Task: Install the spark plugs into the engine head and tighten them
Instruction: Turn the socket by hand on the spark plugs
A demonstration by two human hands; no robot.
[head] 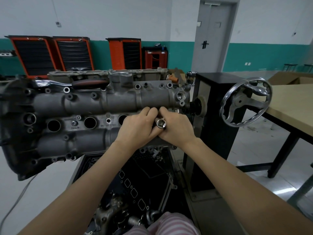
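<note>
Seating a plug: both your left hand point(138, 128) and right hand point(174, 128) grip the socket point(160, 124) at the last hole; next, fetch the ratchet point(71, 83).

Grey cast-metal engine head point(84, 106) sits on black steel rotating stand point(213, 116), chrome handwheel point(245, 102) on its right side. Chrome ratchet wrench with black-red handle point(72, 83) lies on top of the head, upper left.
</note>
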